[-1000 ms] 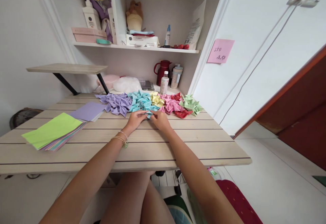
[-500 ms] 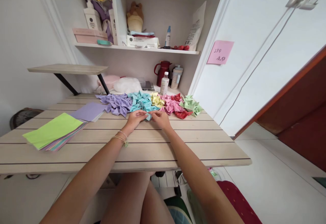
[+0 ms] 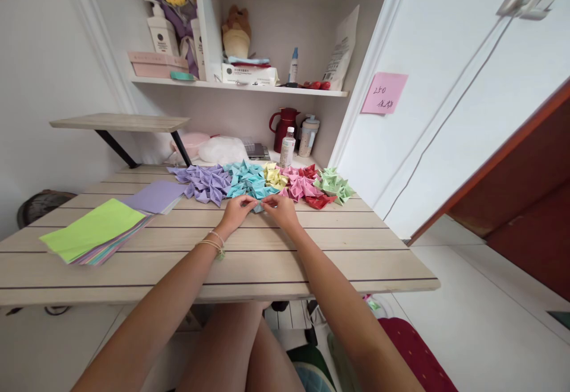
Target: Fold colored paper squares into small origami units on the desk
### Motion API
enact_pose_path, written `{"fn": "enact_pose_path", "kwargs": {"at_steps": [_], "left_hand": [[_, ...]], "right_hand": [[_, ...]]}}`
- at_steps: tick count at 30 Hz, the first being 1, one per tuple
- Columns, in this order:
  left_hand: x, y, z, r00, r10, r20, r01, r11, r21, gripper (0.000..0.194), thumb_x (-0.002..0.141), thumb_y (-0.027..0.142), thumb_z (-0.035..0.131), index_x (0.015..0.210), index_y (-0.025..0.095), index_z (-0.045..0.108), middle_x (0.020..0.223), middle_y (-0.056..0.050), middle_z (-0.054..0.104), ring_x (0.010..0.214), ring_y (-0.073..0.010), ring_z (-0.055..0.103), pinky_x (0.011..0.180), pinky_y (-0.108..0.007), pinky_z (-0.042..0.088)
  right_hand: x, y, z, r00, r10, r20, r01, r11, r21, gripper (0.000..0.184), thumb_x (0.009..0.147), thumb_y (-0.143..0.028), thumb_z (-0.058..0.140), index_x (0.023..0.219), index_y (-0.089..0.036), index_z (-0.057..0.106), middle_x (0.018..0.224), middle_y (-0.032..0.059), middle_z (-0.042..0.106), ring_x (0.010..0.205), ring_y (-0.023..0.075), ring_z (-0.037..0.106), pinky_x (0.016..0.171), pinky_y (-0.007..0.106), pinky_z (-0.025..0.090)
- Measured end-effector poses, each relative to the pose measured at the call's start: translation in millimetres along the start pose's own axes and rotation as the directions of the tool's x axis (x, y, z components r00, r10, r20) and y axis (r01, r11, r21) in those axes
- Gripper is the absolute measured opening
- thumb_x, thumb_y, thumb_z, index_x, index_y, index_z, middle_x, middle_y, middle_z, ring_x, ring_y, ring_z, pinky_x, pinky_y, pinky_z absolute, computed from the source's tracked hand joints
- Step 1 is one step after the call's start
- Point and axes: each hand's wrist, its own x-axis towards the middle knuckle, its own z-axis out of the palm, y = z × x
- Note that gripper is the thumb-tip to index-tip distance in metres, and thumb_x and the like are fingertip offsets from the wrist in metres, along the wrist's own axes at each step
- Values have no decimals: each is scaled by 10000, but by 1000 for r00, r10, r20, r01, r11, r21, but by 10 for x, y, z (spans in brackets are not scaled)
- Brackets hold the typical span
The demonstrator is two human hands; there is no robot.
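Note:
My left hand (image 3: 237, 211) and my right hand (image 3: 280, 209) meet at the middle of the table, each pinching one side of a small folded piece of blue paper (image 3: 258, 206). Most of that piece is hidden behind my fingers. Right behind it lies a heap of blue folded paper pieces (image 3: 246, 178). Purple folded pieces (image 3: 205, 183) are to the left of these. On the right sit yellow pieces (image 3: 274, 175), pink pieces (image 3: 300, 184), red pieces (image 3: 319, 201) and light green pieces (image 3: 335, 185).
A stack of coloured paper (image 3: 95, 225) with lime green on top lies at the left, beside purple sheets (image 3: 155, 196). A small raised stand (image 3: 120, 122) is behind them. At the back stand a bottle (image 3: 287, 147), a red jug (image 3: 283, 125) and a tumbler (image 3: 308, 135).
My fingers have shifted slightly on the blue paper, and less of it shows between them. The heaps and paper stacks stay put.

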Motion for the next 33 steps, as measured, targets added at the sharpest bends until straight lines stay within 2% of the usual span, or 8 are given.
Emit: {"fn": "enact_pose_path", "kwargs": {"at_steps": [5,8,11,16,20,25,29,33], "left_hand": [[-15,57,18,1000,27,-17,-26,999,20,156,678,354,693,676,198,702,715,-33,695,730,-196,597,764,-322,479],[-24,59,40,1000,-10,-19,10,1000,-4,182,678,368,692,693,187,702,703,-31,681,669,-171,579,679,-288,481],[-19,36,49,997,-72,-22,69,994,-82,231,658,401,706,707,175,695,691,-26,664,614,-148,559,590,-259,472],[16,-17,8,985,-144,-97,120,968,-220,297,617,431,732,709,154,677,695,-27,660,639,-149,581,591,-251,479],[25,-27,-18,994,-85,-70,77,991,-110,252,635,409,718,693,166,687,696,-31,667,626,-158,579,590,-265,471],[25,-15,-9,999,12,-34,-12,1000,-4,186,683,368,687,691,183,700,744,-36,690,722,-182,610,714,-290,484],[24,-15,9,997,-58,-44,53,993,-108,246,653,412,714,706,173,688,725,-30,676,694,-172,602,686,-285,483],[18,1,25,987,-151,-53,132,955,-267,335,593,461,752,718,160,669,705,-11,656,654,-144,587,652,-268,479]], "right_hand": [[-6,-37,2,999,29,-16,-29,999,-13,98,703,-213,594,750,-177,672,704,20,701,698,156,646,704,269,512],[-7,-57,-1,999,32,-31,-32,999,-9,82,685,-219,596,725,-179,656,686,5,693,667,146,633,661,248,499],[-8,-53,-15,999,34,-36,-35,999,-29,69,681,-218,591,698,-178,645,662,-4,683,636,138,619,622,233,478],[-5,4,-19,999,49,-13,-50,995,-84,94,700,-208,579,718,-173,664,657,-1,676,626,137,612,623,235,463],[-2,21,12,999,30,40,-27,998,-59,209,745,-294,611,893,-170,689,666,0,678,595,131,600,607,239,452],[-5,15,22,999,-11,34,15,995,-102,226,745,-371,638,792,-166,719,661,20,679,598,141,584,592,243,426],[1,41,12,1000,-7,7,7,997,-76,201,763,-356,612,744,-190,725,681,21,689,612,150,584,604,253,433],[6,52,11,999,-52,-1,51,990,-131,162,738,-337,643,724,-200,729,774,40,702,693,173,604,670,275,451]]}}
